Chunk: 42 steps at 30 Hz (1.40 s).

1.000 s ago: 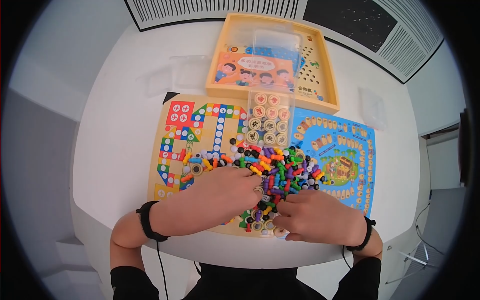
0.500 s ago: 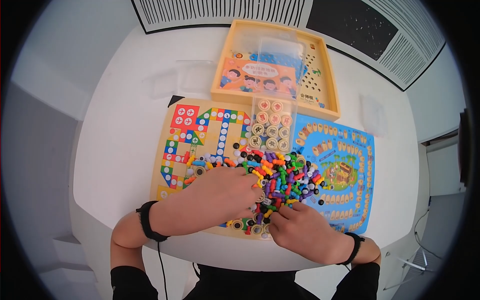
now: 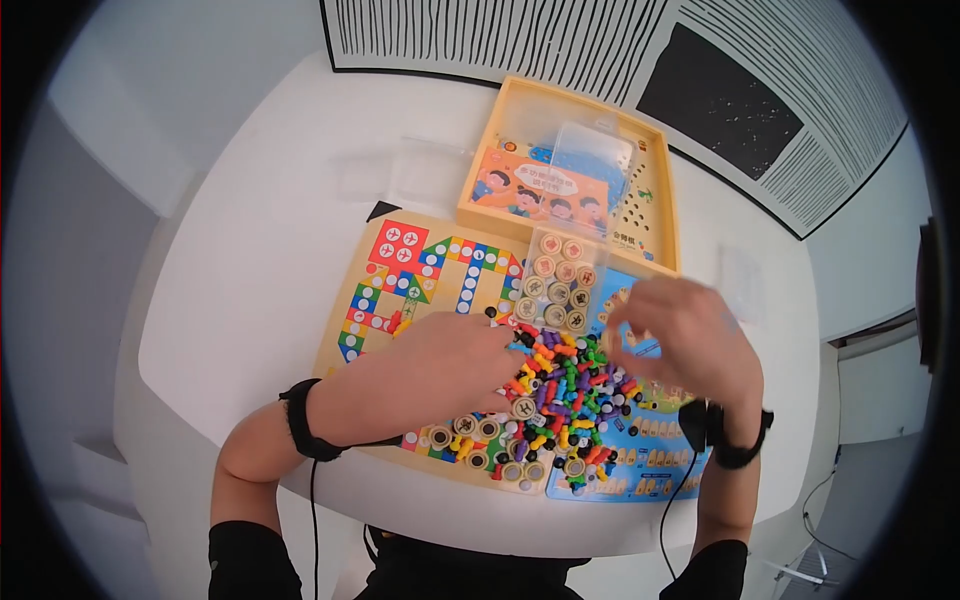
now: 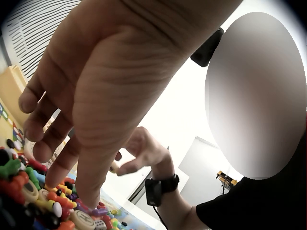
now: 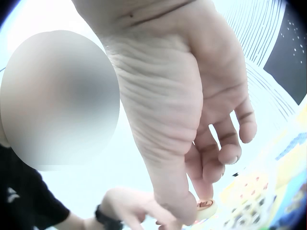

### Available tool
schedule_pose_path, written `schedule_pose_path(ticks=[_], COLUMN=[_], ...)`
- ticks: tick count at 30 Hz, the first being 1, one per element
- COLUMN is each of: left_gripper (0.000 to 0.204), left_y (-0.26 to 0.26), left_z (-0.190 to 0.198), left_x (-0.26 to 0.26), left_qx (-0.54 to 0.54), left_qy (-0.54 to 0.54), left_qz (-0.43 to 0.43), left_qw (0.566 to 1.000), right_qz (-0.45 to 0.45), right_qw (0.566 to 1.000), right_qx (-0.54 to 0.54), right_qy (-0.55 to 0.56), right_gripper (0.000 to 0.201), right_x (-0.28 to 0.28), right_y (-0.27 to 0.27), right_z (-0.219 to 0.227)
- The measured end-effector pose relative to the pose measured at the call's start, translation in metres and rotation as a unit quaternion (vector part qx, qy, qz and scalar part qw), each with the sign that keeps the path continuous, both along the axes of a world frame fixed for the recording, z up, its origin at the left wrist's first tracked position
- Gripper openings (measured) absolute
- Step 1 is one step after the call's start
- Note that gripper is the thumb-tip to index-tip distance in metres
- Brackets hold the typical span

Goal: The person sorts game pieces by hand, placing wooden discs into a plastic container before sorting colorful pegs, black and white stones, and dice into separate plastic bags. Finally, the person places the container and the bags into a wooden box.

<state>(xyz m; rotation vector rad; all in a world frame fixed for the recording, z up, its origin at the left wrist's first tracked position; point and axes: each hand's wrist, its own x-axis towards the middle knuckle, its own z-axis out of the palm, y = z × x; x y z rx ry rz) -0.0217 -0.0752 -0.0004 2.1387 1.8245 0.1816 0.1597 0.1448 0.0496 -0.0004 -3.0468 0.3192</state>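
Over the left part of a pile of colourful pegs, beads and round wooden pieces point(image 3: 570, 385), my left hand point(image 3: 430, 365) reaches with loosely bent fingers; its fingertips are at the pieces in the left wrist view point(image 4: 91, 100). My right hand point(image 3: 685, 340) is raised above the blue board, right of a clear box point(image 3: 598, 300) with rows of round pieces. Between its thumb and index finger, the right hand point(image 5: 192, 110) pinches a round wooden piece point(image 5: 206, 210) with a red marking. The head view does not clearly show that piece.
Behind the clear box stands a wooden tray point(image 3: 672, 190) holding an orange booklet point(image 3: 540, 190) and a clear lid. Transparent containers lie on the white table, one left point(image 3: 430, 172) and one right point(image 3: 740, 280). A printed game board point(image 3: 345, 300) and a blue board point(image 3: 655, 475) lie under the pieces.
My right hand has risen from the pile's near edge towards the back right, uncovering pieces there. The left hand has shifted slightly. The head view has turned a little.
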Motion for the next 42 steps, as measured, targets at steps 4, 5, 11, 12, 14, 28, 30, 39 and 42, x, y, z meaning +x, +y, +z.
schedule_pose_path(ticks=[4,5,11,12,14,28,30,39,42], left_gripper=[0.041,0.041,0.041,0.041,0.041,0.035,0.035,0.033,0.032], left_y=[-0.003,-0.003,-0.004,-0.004,-0.002,0.004,0.004,0.003,0.007], left_z=[-0.009,-0.011,-0.005,-0.006,-0.009,-0.009,-0.006,-0.02,-0.019], left_x=[0.0,0.002,0.004,0.004,0.003,0.002,-0.001,0.003,0.002], left_qx=[0.025,0.025,-0.009,-0.01,-0.009,-0.032,-0.027,0.0,-0.028], left_qy=[-0.024,-0.021,-0.047,-0.044,-0.041,-0.042,-0.029,-0.042,-0.03], left_qz=[0.003,-0.006,-0.002,-0.006,-0.013,-0.014,-0.022,-0.028,-0.025], left_qw=[0.999,0.999,0.999,0.999,0.999,0.998,0.999,0.999,0.999], right_qz=[-0.065,-0.069,-0.092,-0.094,-0.087,-0.071,-0.081,0.151,0.125], right_qw=[0.997,0.995,0.989,0.987,0.987,0.97,0.97,0.984,0.991], right_qx=[0.037,0.068,0.095,0.085,0.086,0.13,0.094,-0.088,-0.052], right_qy=[0.014,0.035,0.065,0.093,0.102,0.195,0.209,-0.045,-0.003], right_gripper=[0.016,0.018,0.024,0.023,0.021,0.012,0.013,0.025,0.026], right_x=[-0.039,-0.045,-0.053,-0.051,-0.048,-0.045,-0.037,0.011,0.007], right_y=[0.024,0.031,0.03,0.029,0.028,0.027,0.018,-0.042,-0.059], right_z=[-0.015,-0.027,-0.051,-0.053,-0.053,-0.069,-0.059,-0.038,-0.06])
